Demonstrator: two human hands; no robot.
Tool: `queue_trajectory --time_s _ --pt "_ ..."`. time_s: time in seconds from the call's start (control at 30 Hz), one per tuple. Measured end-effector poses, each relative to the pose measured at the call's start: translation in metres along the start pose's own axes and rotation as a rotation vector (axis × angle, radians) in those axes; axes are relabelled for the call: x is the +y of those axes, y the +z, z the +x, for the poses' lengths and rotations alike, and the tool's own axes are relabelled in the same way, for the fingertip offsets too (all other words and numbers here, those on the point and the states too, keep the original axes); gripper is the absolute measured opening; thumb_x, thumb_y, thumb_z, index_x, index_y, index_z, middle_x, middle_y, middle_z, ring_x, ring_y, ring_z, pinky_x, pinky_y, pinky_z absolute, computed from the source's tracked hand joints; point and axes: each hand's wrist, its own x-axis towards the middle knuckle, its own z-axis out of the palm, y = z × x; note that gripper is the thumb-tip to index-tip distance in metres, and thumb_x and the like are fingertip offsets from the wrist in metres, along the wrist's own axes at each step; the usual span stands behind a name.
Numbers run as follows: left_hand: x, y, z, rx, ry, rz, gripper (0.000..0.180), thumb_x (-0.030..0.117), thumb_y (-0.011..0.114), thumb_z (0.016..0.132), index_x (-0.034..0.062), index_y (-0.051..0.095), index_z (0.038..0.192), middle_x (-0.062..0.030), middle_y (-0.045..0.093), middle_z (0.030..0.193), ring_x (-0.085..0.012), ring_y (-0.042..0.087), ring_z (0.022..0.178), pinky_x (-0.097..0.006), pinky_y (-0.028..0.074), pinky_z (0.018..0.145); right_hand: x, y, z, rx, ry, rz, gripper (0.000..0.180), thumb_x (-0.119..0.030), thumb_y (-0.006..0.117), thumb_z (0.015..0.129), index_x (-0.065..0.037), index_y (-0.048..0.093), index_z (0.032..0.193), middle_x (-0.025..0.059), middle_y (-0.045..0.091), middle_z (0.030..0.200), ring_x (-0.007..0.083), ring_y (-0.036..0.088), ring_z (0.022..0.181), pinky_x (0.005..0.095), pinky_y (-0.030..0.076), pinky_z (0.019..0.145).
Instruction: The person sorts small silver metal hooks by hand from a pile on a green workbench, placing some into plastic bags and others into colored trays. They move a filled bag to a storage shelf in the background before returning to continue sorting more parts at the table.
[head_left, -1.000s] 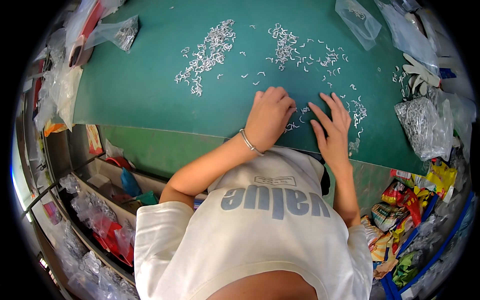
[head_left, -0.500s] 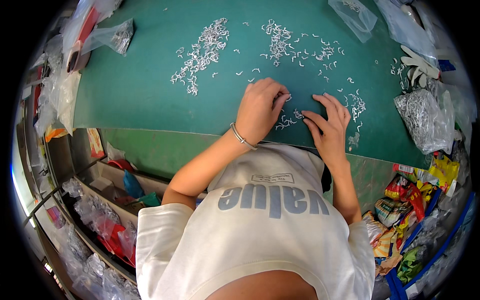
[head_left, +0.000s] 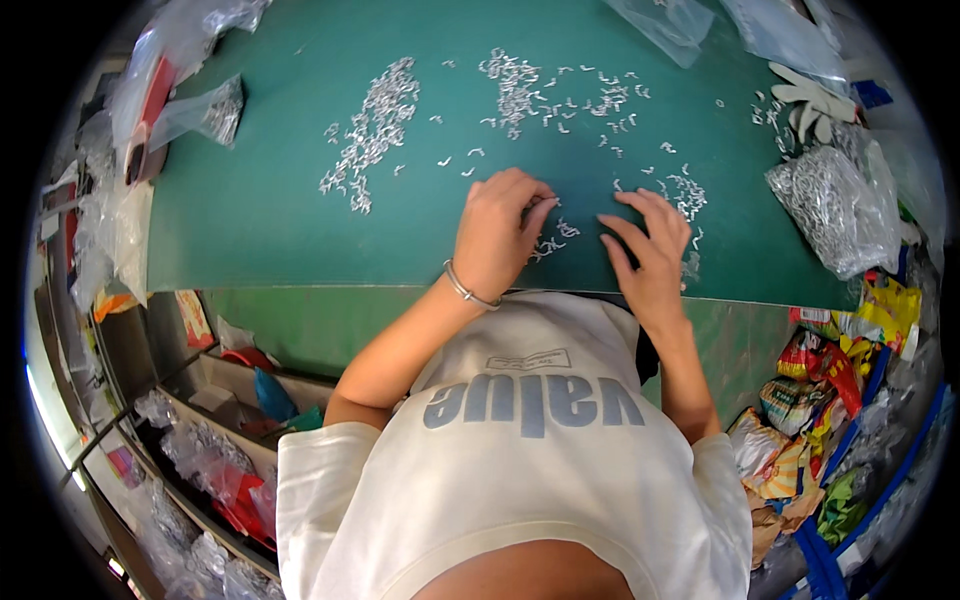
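Small silvery metal pieces [head_left: 372, 128] lie in loose heaps on a green mat [head_left: 260, 215]. My left hand [head_left: 497, 228], with a thin bracelet on its wrist, rests on the mat with curled fingers. Its fingertips touch a small cluster of pieces [head_left: 552, 240] near the front edge, and whether any piece is pinched is hidden. My right hand [head_left: 652, 252] lies flat beside it with the fingers spread, next to another scatter of pieces [head_left: 686, 192]. A third heap [head_left: 515, 85] lies farther back.
A clear bag full of the same metal pieces [head_left: 838, 205] sits at the right, with white gloves [head_left: 805, 95] behind it. More plastic bags [head_left: 205, 110] lie at the left. Colourful packets [head_left: 815, 400] are piled lower right, and shelves with bagged items [head_left: 200, 460] stand lower left.
Both hands stay on the same patch near the mat's front edge. My left hand's fingers have shifted slightly over the small cluster. The view itself has moved a little.
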Motion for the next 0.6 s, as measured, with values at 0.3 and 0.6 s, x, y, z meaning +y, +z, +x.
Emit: queue_trajectory --time_s 0.3,0.6 --pt "-0.002 0.000 -0.005 0.031 -0.008 -0.015 0.009 -0.002 0.069 0.076 0.0020 0.065 0.084 -0.0095 0.064 0.080 -0.0234 0.062 0.068 -0.032 0.046 0.067 -0.001 0.009 -0.002 0.035 -0.013 -0.054 0.017 -0.010 0.071 0.076 -0.011 0.069 0.093 0.0061 0.057 0.117 0.0296 0.048 0.117 0.0505 0.028 0.099" --pt "-0.001 0.003 -0.005 0.028 -0.001 -0.017 0.010 -0.002 0.070 0.076 0.0016 0.065 0.084 -0.0101 0.065 0.081 -0.0233 0.062 0.069 -0.032 0.047 0.067 -0.007 0.012 0.002 0.013 0.009 -0.064 0.015 -0.011 0.070 0.076 -0.011 0.069 0.091 0.0061 0.058 0.116 0.0299 0.048 0.117 0.0530 0.026 0.100"
